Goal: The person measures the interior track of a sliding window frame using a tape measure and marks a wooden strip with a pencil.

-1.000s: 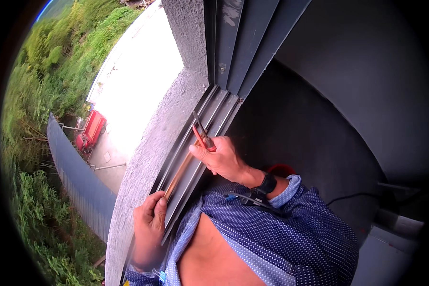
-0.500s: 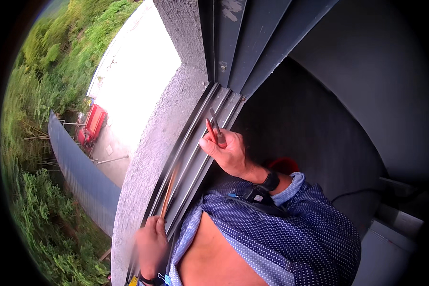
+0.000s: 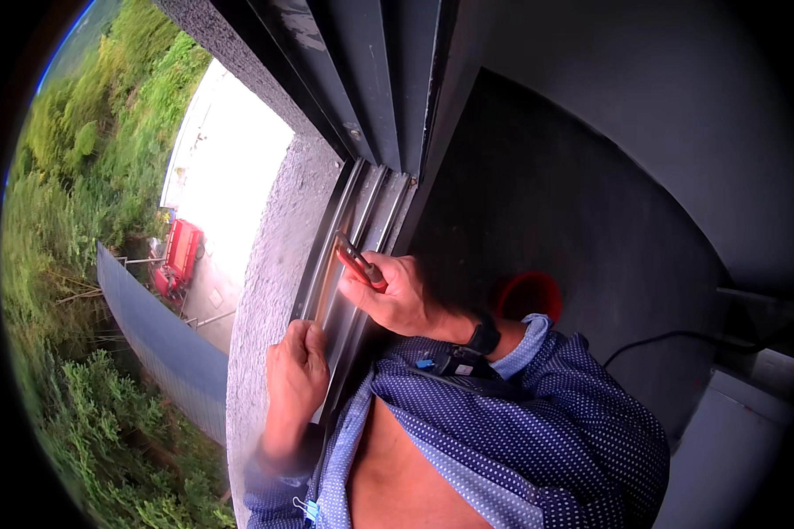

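Observation:
My right hand (image 3: pixel 395 295) is closed round a red-handled tool (image 3: pixel 362 267) with a grey metal end, held over the window's sliding track (image 3: pixel 359 207). Its exact kind is hard to make out. Lower down the sill, beside the outer rail, my left hand (image 3: pixel 297 363) is closed in a pinch. From it a thin brown stick (image 3: pixel 333 289) runs up along the track, blurred, its far end near the red tool.
Dark sliding frames (image 3: pixel 353 70) rise from the track's far end. A rough grey ledge (image 3: pixel 260 264) borders it outside, high above a red vehicle (image 3: pixel 178 254) and a metal roof (image 3: pixel 163 331). Indoors, a red bucket (image 3: pixel 529 297) stands on the dark floor, with a grey box (image 3: pixel 739 414) further right.
My left hand has moved up the track with the stick, closer to my right hand. The red-handled tool has tilted and shifted down-left toward the stick. The view has turned slightly.

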